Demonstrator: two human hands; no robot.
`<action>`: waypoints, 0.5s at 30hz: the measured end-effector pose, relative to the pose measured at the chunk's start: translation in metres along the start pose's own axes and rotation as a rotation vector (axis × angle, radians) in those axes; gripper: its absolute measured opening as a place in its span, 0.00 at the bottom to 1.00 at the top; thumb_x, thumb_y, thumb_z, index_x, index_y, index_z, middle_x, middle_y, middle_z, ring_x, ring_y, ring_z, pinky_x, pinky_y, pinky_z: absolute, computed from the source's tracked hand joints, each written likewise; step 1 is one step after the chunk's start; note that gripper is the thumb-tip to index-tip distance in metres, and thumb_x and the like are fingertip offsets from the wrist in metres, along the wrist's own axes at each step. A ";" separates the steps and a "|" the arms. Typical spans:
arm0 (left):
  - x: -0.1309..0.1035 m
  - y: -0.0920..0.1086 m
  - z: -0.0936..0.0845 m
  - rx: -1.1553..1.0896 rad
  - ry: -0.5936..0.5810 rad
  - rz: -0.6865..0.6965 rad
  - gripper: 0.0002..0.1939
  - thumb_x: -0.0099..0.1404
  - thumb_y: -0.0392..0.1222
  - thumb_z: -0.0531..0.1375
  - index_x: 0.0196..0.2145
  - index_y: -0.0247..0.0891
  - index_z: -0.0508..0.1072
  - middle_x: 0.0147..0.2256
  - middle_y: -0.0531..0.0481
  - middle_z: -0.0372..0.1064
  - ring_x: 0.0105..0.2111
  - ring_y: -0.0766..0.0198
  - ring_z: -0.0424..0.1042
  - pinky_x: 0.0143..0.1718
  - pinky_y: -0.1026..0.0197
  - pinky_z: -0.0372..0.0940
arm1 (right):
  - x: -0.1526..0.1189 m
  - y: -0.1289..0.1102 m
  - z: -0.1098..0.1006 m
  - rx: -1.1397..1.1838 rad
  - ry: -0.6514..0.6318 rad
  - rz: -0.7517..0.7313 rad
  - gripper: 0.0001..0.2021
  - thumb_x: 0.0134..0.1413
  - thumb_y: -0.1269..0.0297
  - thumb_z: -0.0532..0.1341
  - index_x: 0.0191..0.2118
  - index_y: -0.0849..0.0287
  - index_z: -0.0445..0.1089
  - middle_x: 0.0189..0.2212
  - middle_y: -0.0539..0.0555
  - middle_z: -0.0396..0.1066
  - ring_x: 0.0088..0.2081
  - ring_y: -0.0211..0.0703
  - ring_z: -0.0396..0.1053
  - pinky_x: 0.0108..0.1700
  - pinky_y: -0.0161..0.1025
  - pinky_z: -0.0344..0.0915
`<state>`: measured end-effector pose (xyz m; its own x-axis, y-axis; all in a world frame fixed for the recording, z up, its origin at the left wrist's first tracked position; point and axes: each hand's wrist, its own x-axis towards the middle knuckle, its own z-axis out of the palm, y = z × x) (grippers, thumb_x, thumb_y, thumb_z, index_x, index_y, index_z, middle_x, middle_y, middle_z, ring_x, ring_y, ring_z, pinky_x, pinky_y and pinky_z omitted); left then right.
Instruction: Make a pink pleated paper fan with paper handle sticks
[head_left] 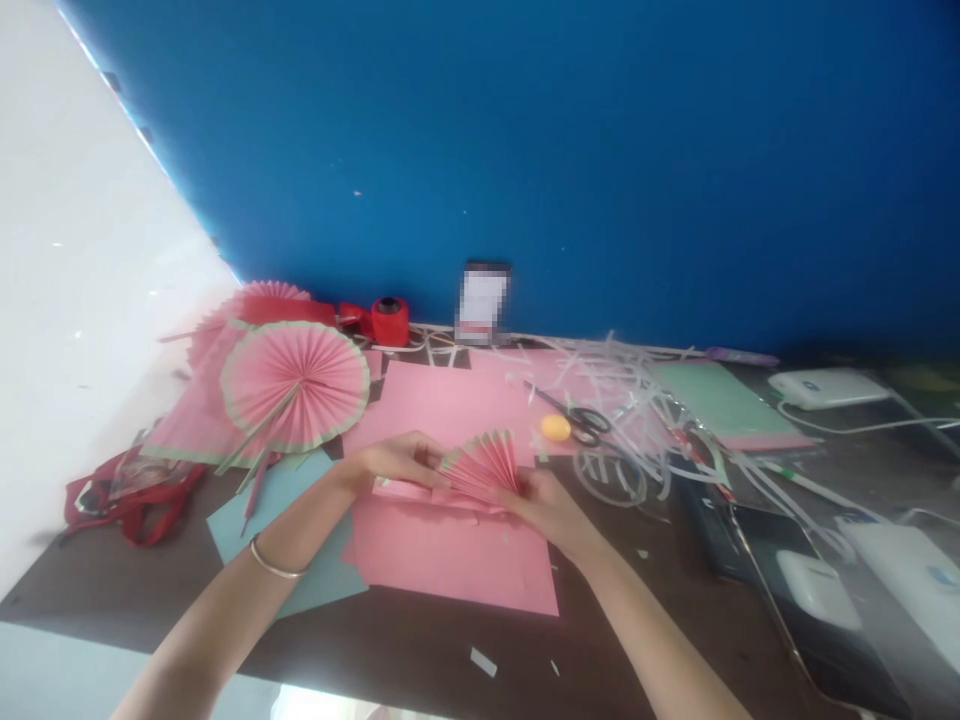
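Observation:
A pleated pink paper fan [484, 465] with a pale green edge is between my two hands, partly spread. My left hand [401, 460] is closed on its left side, and my right hand [544, 505] pinches the right side, thumb in front. Below the fan lies a sheet of pink paper [457, 560], flat on the dark table. To the left, a finished round pink fan [300, 390] with a green rim and stick handles rests on other pink paper. A blue sheet [319, 590] sticks out under my left forearm.
Black scissors [589, 425] and a yellow oval object [556, 428] lie right of the fan, beside a tangle of white strips [630, 390]. A smartphone [817, 610] with a white case on it is at the right. Red tape [390, 322] stands by the blue partition [525, 150].

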<state>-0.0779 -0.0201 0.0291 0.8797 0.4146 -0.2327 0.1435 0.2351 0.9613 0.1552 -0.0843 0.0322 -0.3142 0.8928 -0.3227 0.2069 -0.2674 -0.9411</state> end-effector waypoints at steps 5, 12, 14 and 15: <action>0.000 0.001 0.000 -0.007 0.001 0.005 0.19 0.56 0.44 0.63 0.44 0.33 0.73 0.40 0.44 0.72 0.37 0.63 0.71 0.40 0.65 0.65 | -0.001 -0.003 0.002 0.042 0.006 -0.018 0.19 0.38 0.50 0.66 0.33 0.62 0.73 0.24 0.52 0.73 0.29 0.44 0.69 0.29 0.36 0.65; 0.000 0.001 0.002 0.004 0.030 0.033 0.21 0.58 0.46 0.61 0.47 0.32 0.71 0.42 0.42 0.71 0.41 0.60 0.71 0.42 0.63 0.64 | 0.000 -0.001 0.001 0.044 0.006 0.016 0.20 0.38 0.51 0.66 0.34 0.63 0.74 0.27 0.53 0.74 0.32 0.46 0.71 0.30 0.36 0.66; 0.001 -0.001 0.002 0.020 0.052 0.034 0.20 0.58 0.47 0.60 0.45 0.32 0.73 0.41 0.43 0.72 0.41 0.60 0.70 0.44 0.63 0.63 | -0.001 -0.002 0.002 0.071 0.000 0.024 0.21 0.39 0.51 0.66 0.36 0.63 0.74 0.29 0.54 0.75 0.33 0.47 0.72 0.32 0.37 0.67; 0.002 -0.002 0.001 0.033 0.065 0.026 0.20 0.58 0.48 0.60 0.44 0.31 0.73 0.40 0.43 0.72 0.41 0.60 0.70 0.44 0.63 0.63 | -0.001 -0.003 0.002 0.094 -0.008 0.023 0.22 0.40 0.51 0.65 0.37 0.63 0.73 0.31 0.55 0.75 0.35 0.48 0.72 0.33 0.38 0.67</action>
<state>-0.0762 -0.0210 0.0273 0.8520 0.4771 -0.2156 0.1368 0.1945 0.9713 0.1531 -0.0854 0.0357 -0.3175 0.8833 -0.3448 0.1260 -0.3211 -0.9386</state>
